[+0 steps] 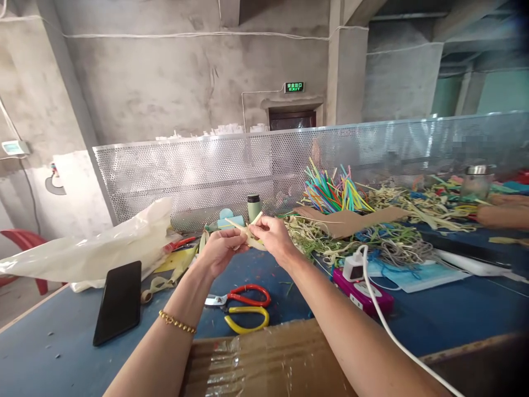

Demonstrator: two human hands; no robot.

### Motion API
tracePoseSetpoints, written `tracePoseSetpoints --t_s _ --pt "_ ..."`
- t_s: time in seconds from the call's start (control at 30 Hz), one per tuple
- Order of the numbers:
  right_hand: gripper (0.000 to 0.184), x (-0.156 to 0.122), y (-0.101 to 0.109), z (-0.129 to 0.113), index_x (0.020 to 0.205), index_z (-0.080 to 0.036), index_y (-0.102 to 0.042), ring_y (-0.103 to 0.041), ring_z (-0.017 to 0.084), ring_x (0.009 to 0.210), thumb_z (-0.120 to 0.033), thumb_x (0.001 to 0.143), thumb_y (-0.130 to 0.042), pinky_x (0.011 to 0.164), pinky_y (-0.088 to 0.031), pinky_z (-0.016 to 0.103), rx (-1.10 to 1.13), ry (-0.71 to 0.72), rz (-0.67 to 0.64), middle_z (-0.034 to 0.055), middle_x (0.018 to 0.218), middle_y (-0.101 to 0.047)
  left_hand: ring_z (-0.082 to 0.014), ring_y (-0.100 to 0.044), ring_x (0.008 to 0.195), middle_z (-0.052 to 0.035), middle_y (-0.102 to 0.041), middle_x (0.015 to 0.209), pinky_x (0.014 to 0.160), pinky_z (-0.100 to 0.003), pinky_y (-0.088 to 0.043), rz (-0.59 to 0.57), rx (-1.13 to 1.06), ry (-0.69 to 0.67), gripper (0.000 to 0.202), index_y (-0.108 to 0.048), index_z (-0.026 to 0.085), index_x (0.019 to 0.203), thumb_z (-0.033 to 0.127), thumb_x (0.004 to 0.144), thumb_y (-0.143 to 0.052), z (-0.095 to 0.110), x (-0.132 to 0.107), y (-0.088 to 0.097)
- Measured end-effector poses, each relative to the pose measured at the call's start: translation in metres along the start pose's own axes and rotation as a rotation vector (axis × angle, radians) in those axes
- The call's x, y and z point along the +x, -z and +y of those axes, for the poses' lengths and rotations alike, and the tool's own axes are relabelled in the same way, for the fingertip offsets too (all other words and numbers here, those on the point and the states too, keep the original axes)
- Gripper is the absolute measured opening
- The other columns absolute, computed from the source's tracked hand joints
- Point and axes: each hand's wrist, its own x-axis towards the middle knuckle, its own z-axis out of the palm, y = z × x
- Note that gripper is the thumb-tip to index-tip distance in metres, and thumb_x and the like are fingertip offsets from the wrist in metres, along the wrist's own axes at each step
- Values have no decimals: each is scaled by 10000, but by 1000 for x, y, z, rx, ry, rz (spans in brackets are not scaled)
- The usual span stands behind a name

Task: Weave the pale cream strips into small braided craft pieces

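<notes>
Between my two hands is a small piece of pale yellow straw-like strips (255, 241), with stiff ends sticking up and outward. My left hand (223, 249) pinches it from the left, thumb and fingers pressed together. From the right, my right hand (273, 236) grips the same piece, its fingertips close to the left ones. Exactly how the strips cross is partly hidden by my fingers. Below the hands lie scissors (248, 309) with one red and one yellow handle, on the blue table (289, 292).
A cardboard piece (268, 358) lies under my forearms. At left are a black phone (119, 303) and a plastic bag (124, 237). Rightward are a purple power strip (367, 292), a blue mask (421, 275), loose straw strips (318, 237) and colored stems (330, 190). A perforated metal screen (198, 171) stands behind.
</notes>
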Motion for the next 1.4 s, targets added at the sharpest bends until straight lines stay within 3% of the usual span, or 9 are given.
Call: tracePoseSetpoints --t_s 0.2,0.3,0.47,0.77,1.03,1.13,1.23,1.3,1.4 --pt "238 1 0 0 682 -145 -634 -526 127 607 -363 776 -616 573 -398 252 -19 32 -48 20 645 -623 -119 -596 575 -60 -660 673 634 -275 -467 71 -41 -46 183 -704 92 651 193 560 -826 -5 3 -1" --pt "213 1 0 -1 740 -136 -665 -563 137 653 -349 732 -667 605 -434 255 30 6 -106 35 707 -665 -118 -582 555 -44 -636 637 623 -285 -472 122 -25 -96 184 -682 98 618 197 551 -822 -8 5 -2" --pt "132 1 -3 0 698 -140 -619 -534 119 597 -252 658 -674 545 -411 235 34 -64 -88 9 653 -627 -108 -558 536 -15 -612 580 614 -277 -466 147 66 -143 191 -680 110 596 216 534 -827 -9 6 -3" --pt "104 4 4 7 694 -143 -603 -516 111 574 -194 629 -665 531 -386 229 -17 -84 -108 -12 625 -591 -128 -581 547 -19 -599 537 650 -296 -482 78 103 -84 249 -682 103 588 273 543 -859 -9 3 -2" --pt "74 1 1 8 735 -146 -607 -551 123 619 -192 700 -653 579 -424 241 5 -21 -156 7 687 -621 -152 -620 554 -51 -644 578 597 -285 -465 122 62 -44 294 -692 96 630 292 517 -880 -14 5 1" --pt "56 3 2 6 784 -156 -613 -581 150 683 -207 766 -626 653 -451 273 -128 30 -58 40 752 -657 -171 -641 584 -29 -611 542 644 -308 -488 170 -11 -63 297 -664 107 598 284 504 -882 -14 7 1" --pt "77 2 6 -3 786 -172 -629 -581 200 839 -209 830 -578 784 -427 320 -455 252 195 90 860 -669 -181 -655 624 3 -562 494 713 -329 -506 254 -77 -114 310 -637 122 575 288 494 -887 -13 10 4" --pt "140 -2 5 -9 769 -178 -636 -570 216 857 -233 865 -551 786 -403 326 -567 337 259 103 862 -664 -187 -664 656 7 -561 489 715 -319 -501 313 -103 -119 314 -634 128 576 291 483 -887 -12 12 6" --pt "232 -11 -6 -11 698 -189 -633 -534 165 624 -275 886 -526 616 -364 285 -490 281 31 55 681 -639 -179 -667 685 -9 -620 547 644 -269 -464 398 -134 -102 318 -666 129 625 290 460 -885 -11 12 6"
